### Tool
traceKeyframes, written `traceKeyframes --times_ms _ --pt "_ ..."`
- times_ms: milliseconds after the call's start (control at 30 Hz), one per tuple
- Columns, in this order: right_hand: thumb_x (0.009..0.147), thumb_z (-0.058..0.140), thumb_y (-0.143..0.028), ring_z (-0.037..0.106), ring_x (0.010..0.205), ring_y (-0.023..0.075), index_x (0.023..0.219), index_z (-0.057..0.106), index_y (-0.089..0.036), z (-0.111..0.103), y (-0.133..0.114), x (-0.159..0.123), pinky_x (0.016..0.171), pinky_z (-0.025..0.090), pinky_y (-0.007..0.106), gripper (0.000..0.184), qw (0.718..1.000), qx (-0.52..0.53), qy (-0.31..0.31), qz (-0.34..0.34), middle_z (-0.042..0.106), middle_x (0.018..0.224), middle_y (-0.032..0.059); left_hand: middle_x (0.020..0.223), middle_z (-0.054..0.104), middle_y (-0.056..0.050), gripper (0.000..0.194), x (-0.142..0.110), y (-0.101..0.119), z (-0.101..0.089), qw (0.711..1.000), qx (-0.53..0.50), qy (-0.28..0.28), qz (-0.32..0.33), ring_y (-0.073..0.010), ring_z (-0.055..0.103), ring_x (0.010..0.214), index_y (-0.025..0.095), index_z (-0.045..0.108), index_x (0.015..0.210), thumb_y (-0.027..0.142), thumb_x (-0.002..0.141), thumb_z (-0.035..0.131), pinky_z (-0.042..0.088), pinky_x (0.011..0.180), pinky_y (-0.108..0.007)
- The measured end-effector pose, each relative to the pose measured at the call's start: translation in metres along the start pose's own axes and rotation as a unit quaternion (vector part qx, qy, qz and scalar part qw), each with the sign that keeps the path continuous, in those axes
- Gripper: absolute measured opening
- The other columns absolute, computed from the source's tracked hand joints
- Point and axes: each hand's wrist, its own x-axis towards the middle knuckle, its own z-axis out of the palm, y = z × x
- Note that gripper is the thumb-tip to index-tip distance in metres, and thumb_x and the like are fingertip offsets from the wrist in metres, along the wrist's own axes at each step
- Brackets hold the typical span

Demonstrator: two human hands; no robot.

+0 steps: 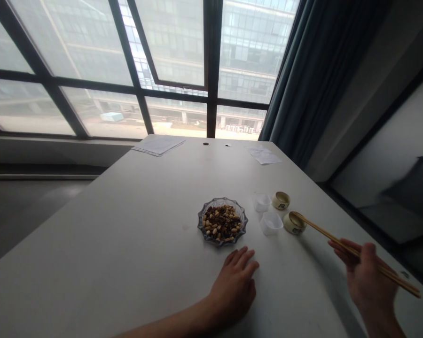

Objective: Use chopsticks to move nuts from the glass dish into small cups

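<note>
My right hand [370,270] grips a pair of wooden chopsticks [324,232], their tips at the mouth of the nearer small ceramic cup [294,225]. Whether the tips hold anything is too small to tell. Resting on the table with fingers stretched out, my left hand [237,281] is just in front of a scalloped glass bowl [201,227]. Mixed nuts and dark pieces [222,221] fill that bowl. Between it and the cups stand two clear plastic containers, a nearer one [271,224] and a farther one [261,202]. A second ceramic cup [281,201] with a dark mark sits behind the first.
The white table [144,225] stretches toward the window. At its far end lie a stack of papers [159,145] on the left and loose sheets [262,154] on the right. A dark curtain [303,84] hangs beyond the right edge.
</note>
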Motion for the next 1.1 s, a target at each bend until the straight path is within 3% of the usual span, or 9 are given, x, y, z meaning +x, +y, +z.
traceKeyframes --times_ms 133,500,900,1100 --pt "0.084 0.075 -0.058 0.078 0.06 0.0205 0.081 0.073 -0.007 -0.015 0.016 0.002 0.06 0.064 0.022 0.051 1.0 -0.016 0.013 -0.007 0.077 0.067 0.0112 0.16 0.044 -0.004 0.047 0.0 0.0 -0.002 1.0 0.0 -0.01 -0.009 -0.026 0.033 0.151 0.027 0.059 0.133 0.014 0.088 0.058 0.022 0.126 -0.045" --pt "0.078 0.08 -0.061 0.077 0.059 0.0184 0.082 0.072 -0.009 -0.016 0.031 -0.002 0.058 0.063 0.02 0.053 1.0 -0.012 0.02 -0.001 0.076 0.068 0.0075 0.161 0.044 -0.004 0.046 0.0 0.0 -0.001 1.0 0.001 -0.009 -0.01 -0.0259 0.033 0.151 0.027 0.059 0.132 0.014 0.088 0.059 0.022 0.126 -0.046" --pt "0.084 0.078 -0.048 0.075 0.056 0.0192 0.083 0.073 -0.009 -0.034 0.018 -0.019 0.057 0.064 0.022 0.039 0.996 -0.06 0.043 -0.05 0.076 0.068 0.0081 0.16 0.043 -0.004 0.046 -0.001 0.002 -0.003 1.0 0.0 -0.013 -0.008 -0.0261 0.032 0.151 0.026 0.058 0.133 0.013 0.088 0.058 0.022 0.126 -0.046" --pt "0.08 0.08 -0.05 0.075 0.054 0.0178 0.08 0.073 -0.01 -0.025 0.003 -0.028 0.055 0.063 0.02 0.041 0.997 -0.043 0.058 -0.042 0.076 0.065 0.0067 0.162 0.042 -0.004 0.045 0.0 0.001 -0.002 1.0 0.002 -0.02 -0.016 -0.0252 0.031 0.152 0.027 0.057 0.133 0.014 0.09 0.058 0.02 0.126 -0.044"
